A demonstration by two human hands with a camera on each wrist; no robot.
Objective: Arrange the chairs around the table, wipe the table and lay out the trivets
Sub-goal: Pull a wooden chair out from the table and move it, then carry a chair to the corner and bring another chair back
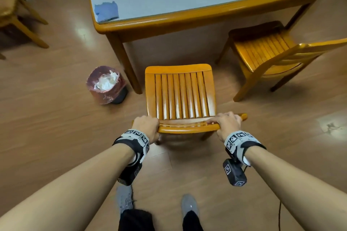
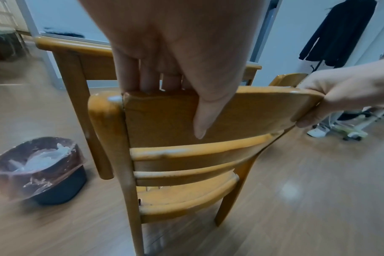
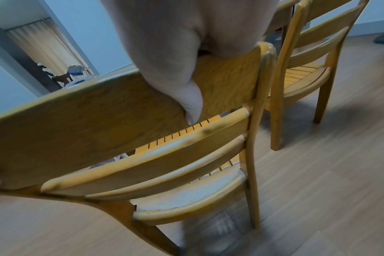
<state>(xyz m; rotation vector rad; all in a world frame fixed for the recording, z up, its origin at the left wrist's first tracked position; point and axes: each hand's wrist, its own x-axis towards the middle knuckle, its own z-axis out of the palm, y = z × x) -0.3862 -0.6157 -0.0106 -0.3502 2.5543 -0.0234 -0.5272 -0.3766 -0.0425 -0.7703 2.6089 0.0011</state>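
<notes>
A wooden chair [image 1: 180, 95] with a slatted seat stands in front of me, facing the table [image 1: 187, 18]. My left hand [image 1: 146, 125] grips the left end of its top back rail, fingers over the front and thumb behind [image 2: 200, 110]. My right hand [image 1: 228, 124] grips the right end of the same rail [image 3: 186, 72]. The chair's seat front is near the table's corner leg [image 1: 124, 62]. A blue cloth [image 1: 106, 11] lies on the table's near left corner. No trivets are in view.
A second wooden chair [image 1: 266, 56] stands to the right, partly under the table. A lined waste bin [image 1: 107, 84] full of paper sits left of the table leg. Another chair [image 1: 13, 15] is at the far left. My feet [image 1: 189, 204] are on wood flooring.
</notes>
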